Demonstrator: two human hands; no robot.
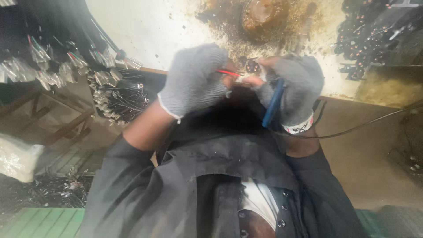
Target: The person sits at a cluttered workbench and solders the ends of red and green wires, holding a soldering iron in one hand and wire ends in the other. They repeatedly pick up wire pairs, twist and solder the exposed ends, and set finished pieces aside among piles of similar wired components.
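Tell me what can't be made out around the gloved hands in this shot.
- Head view: what the red wire joins, hidden between left hand and right hand.
- Blue-handled tool: its tip, covered by the right glove.
- Wire bundles: blurred, too small to count.

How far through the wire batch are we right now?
Looks done, probably: bundles of black cables with bared ends piled at the left. In hand: the grey-gloved left hand pinches a thin red wire; the gloved right hand grips a blue-handled tool. Left: a dark heap of parts, seemingly untouched.
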